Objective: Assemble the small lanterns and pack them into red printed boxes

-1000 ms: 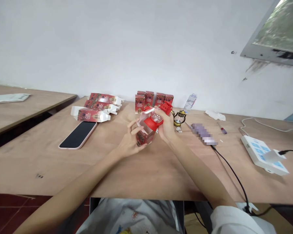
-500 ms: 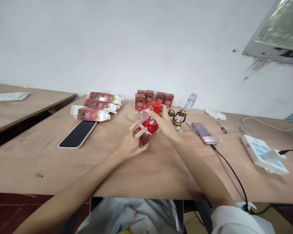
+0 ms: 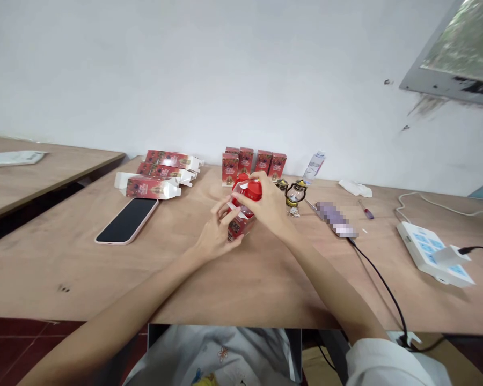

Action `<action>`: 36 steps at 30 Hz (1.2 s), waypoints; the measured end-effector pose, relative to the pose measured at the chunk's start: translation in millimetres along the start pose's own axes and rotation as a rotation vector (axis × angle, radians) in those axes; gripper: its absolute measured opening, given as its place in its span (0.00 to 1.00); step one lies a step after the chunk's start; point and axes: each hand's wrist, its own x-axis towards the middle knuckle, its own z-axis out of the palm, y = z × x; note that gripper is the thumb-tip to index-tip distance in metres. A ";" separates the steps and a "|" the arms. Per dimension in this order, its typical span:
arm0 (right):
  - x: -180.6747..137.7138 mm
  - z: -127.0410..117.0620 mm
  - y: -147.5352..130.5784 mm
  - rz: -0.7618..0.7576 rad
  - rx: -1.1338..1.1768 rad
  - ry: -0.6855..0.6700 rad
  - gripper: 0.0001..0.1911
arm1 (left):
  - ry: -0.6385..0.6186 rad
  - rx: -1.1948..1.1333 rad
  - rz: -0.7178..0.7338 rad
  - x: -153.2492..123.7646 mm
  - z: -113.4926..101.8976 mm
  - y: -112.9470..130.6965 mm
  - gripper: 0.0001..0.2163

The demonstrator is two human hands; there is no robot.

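My left hand (image 3: pixel 215 236) grips a small red printed carton (image 3: pixel 235 227), which is tilted with its open end up and white flaps spread. At that open end, my right hand (image 3: pixel 270 206) has its fingers around a small red lantern (image 3: pixel 253 190). The lantern's lower part is hidden by the flaps and fingers, so how deep it sits cannot be told. Just right of my right hand stands a bronze-coloured mini lantern (image 3: pixel 295 194) with clear glass, and another bronze lantern (image 3: pixel 282 185) is partly covered behind the hand.
Several closed red boxes (image 3: pixel 230 170) stand by the wall. Flattened open cartons (image 3: pixel 153 187) lie at left, above a phone (image 3: pixel 126 221). To the right are a bottle (image 3: pixel 314 167), a blurred purple phone (image 3: pixel 335 219), a screwdriver (image 3: pixel 366 210), tissue (image 3: pixel 355 188) and a power strip (image 3: pixel 434 254) with cables.
The red lantern has turned and shifted at the carton's mouth. My right hand has moved slightly left with it, its fingers now more over the opening. My left hand stays on the carton.
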 end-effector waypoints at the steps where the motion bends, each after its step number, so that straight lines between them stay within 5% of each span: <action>1: -0.8 2.5 1.2 -0.014 -0.015 0.005 0.25 | -0.007 0.002 -0.015 -0.2 0.2 -0.1 0.38; 8: -2.1 14.3 9.7 -0.088 0.047 0.013 0.26 | 0.004 0.058 -0.025 -2.6 1.8 -3.7 0.42; 17: 12.3 -19.8 19.0 -0.321 0.279 -0.513 0.16 | -0.020 0.052 -0.037 -1.3 -1.3 -1.5 0.42; 26: 11.1 -9.4 12.3 -0.308 0.144 -0.118 0.15 | -0.003 0.034 -0.039 -0.6 0.5 -3.1 0.42; 36: 14.6 -20.9 10.9 -0.255 0.277 -0.290 0.17 | 0.007 0.034 0.033 0.2 0.9 -5.0 0.41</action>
